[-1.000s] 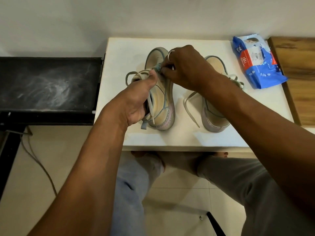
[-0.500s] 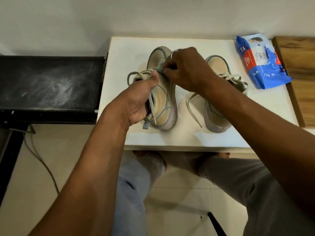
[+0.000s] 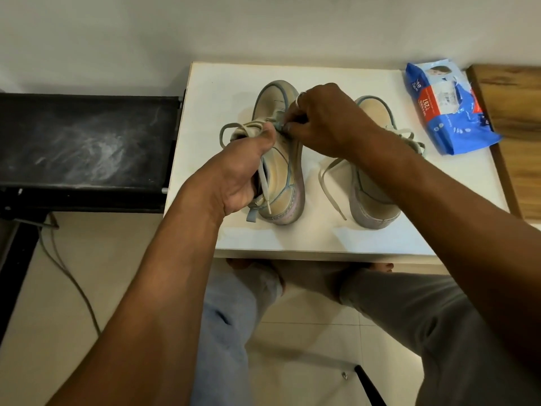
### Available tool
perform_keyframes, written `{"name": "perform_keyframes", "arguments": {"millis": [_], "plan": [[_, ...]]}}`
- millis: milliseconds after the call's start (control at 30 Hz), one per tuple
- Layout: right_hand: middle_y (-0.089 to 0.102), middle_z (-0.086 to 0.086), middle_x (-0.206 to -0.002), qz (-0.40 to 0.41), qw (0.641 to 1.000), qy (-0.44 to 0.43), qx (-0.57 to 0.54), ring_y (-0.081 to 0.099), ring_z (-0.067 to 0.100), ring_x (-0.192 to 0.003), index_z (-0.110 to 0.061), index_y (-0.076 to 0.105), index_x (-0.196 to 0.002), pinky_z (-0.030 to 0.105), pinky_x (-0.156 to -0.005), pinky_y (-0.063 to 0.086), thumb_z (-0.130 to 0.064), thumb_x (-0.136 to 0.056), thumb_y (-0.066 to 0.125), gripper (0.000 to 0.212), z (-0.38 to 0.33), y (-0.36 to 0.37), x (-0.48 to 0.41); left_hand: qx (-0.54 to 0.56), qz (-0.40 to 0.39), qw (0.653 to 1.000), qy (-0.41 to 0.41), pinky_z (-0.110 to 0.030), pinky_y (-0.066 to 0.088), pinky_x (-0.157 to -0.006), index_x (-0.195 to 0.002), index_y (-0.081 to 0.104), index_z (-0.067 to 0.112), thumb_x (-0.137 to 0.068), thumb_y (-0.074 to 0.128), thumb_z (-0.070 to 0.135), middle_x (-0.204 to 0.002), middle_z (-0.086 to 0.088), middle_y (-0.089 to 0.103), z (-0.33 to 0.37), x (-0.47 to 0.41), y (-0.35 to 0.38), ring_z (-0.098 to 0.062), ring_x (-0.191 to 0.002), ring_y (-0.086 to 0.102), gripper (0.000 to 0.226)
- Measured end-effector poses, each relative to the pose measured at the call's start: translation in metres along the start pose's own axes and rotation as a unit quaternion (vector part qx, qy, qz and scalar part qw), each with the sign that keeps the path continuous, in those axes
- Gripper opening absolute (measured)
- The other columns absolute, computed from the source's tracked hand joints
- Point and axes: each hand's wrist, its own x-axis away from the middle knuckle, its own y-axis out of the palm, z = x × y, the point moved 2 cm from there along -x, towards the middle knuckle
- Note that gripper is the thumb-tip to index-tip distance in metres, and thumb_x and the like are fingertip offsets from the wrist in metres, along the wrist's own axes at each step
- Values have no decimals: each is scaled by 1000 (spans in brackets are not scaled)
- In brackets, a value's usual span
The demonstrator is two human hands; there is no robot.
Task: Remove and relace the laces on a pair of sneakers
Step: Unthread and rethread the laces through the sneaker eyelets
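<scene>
Two beige sneakers with pale blue trim stand on the white table, toes pointing away from me. My left hand grips the left sneaker at its collar, thumb pressed on the tongue, fingers inside the opening. A cream lace hangs down over that hand. My right hand pinches the lace at an eyelet on the left sneaker. The right sneaker lies partly under my right forearm, its loose lace trailing on the table.
A blue wipes packet lies at the table's back right, beside a wooden board. A black bench stands left of the table, with a cable on the tiled floor. My knees are under the table's front edge.
Both hands stay on the left sneaker. My right hand's fingers have shifted slightly at the eyelet; the view has drifted a little.
</scene>
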Motion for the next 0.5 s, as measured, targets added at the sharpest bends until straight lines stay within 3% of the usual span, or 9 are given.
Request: {"name": "perform_keyframes", "arguments": {"millis": [133,233,300,400,500], "plan": [[73,-6,-82,-62,992,38,-104,58,0,-63,-22,79,-94,18,-58,44,-30,-87,72,13,15,-16,2,-2,-11,1000,-2,-38,53,-95,-127,60,15,-102,45,37,-116,-5,71,-1,-1,-1,-19,-107,68,36],[73,-2,-86,58,994,51,-78,64,8,-74,-16,79,-98,26,-66,53,-23,-89,64,19,14,-9,-5,-4,-5,1000,1,-39,53,-96,-129,59,15,-102,47,37,-118,-6,70,0,-3,-2,-19,-108,67,37],[75,4,-92,82,996,33,-28,67,18,-82,-12,79,-99,31,-73,54,-18,-88,59,23,6,1,-5,-2,0,1000,3,-40,53,-96,-130,58,15,-101,48,36,-119,-7,69,-1,-4,-2,-20,-109,67,37],[75,4,-96,30,999,16,-27,65,15,-82,-12,79,-100,26,-71,49,-18,-88,62,21,0,4,-1,3,-2,1000,0,-38,54,-93,-128,60,14,-102,47,35,-115,-6,71,-2,-3,-2,-18,-105,68,36],[74,-3,-88,-51,996,32,-71,59,6,-69,-18,79,-96,21,-63,47,-25,-87,70,15,6,-6,2,0,-7,1000,2,-40,52,-97,-128,60,15,-102,45,36,-116,-5,71,-2,-3,-2,-19,-107,68,36]]}}
